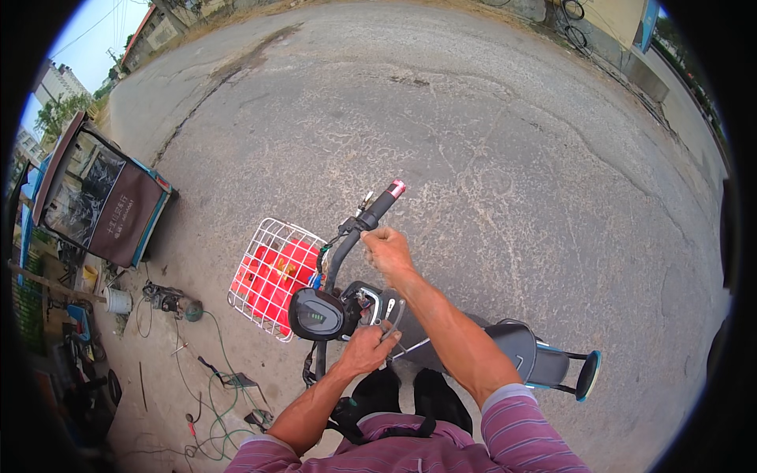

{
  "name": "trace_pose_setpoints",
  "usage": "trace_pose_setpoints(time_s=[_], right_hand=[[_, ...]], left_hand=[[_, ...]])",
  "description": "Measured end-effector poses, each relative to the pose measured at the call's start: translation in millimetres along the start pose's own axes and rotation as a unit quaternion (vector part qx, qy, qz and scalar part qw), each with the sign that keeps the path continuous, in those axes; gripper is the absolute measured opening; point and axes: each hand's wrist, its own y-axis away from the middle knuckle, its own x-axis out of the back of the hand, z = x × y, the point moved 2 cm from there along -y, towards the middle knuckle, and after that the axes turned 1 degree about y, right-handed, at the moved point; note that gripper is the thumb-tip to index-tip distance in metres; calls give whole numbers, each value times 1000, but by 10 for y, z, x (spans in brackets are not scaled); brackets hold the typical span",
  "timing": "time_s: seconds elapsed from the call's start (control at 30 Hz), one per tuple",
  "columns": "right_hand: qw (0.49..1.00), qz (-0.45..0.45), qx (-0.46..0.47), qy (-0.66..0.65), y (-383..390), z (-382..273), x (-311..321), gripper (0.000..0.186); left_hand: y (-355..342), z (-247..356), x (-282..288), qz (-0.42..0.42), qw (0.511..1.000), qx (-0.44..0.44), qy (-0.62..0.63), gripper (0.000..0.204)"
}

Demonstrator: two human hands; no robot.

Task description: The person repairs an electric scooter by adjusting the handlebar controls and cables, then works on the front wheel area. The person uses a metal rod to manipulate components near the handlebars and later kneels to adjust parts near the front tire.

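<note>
A black and grey electric scooter [516,347] stands crosswise before me. My right hand [388,252] has its fingers pinched at the handlebar [344,248], just below the black grip [382,203] and brake-lever mount; what is between the fingertips is hidden. Lower down, my left hand [371,347] is closed around what looks like a grey metal tool [393,329], too small to identify surely, beside the oval dashboard [315,314]. A white wire basket [244,260] holding red items [272,296] is at the scooter's front.
A covered tricycle [110,213] stands at left, with a white bucket [117,300], a compressor-like machine [169,303] and tangled hoses [225,402] on the pavement below it. The cracked road [441,126] stretches beyond the scooter toward walls and coiled black cables [576,35].
</note>
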Motion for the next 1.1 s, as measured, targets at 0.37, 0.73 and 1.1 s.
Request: trace_pose_setpoints(time_s=[0.37, 0.73, 1.1], right_hand=[[1000, -5, -18, 10, 85, -106, -46, 38], [986, -61, -108, -111, 35, -32, 24, 34], [990, -22, -113, -77, 112, -159, 6, 32]], left_hand=[[18, -50, 4, 2, 1000, -16, -7, 31], [3, -44, -19, -3, 1000, -16, 1, 31], [-4, 22, 0, -4, 1000, -11, -12, 30]])
